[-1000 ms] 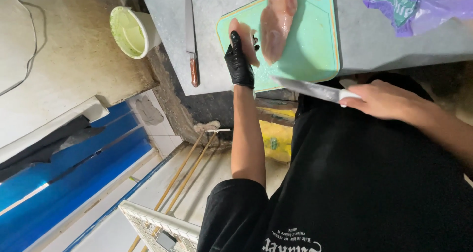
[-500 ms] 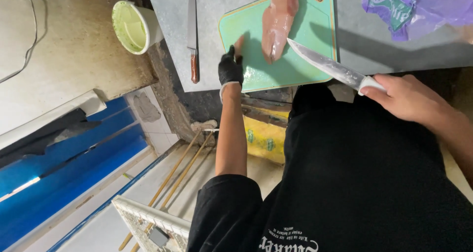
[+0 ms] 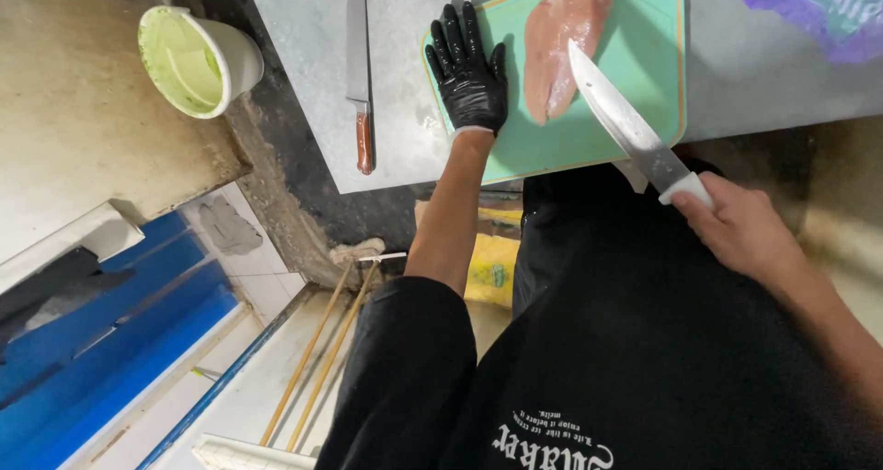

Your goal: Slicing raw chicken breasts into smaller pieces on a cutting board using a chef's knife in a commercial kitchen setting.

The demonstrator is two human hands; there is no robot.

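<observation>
A raw pink chicken fillet (image 3: 568,40) lies on a green cutting board (image 3: 644,74) on a grey counter. My left hand (image 3: 469,70), in a black glove, rests flat on the board's left edge, just beside the fillet, holding nothing. My bare right hand (image 3: 736,226) grips the white handle of a long knife (image 3: 625,125). Its blade points up and left, with the tip next to the fillet's right side.
A second knife with a brown handle (image 3: 361,74) lies on the counter (image 3: 303,28) left of the board. A white cup with green inside (image 3: 198,61) stands further left. A purple plastic bag (image 3: 819,10) sits at the upper right. Blue panels and wooden sticks lie below.
My right hand has swung the knife up over the board toward the fillet. My gloved left hand slid off the meat and now lies flat on the board's left edge.
</observation>
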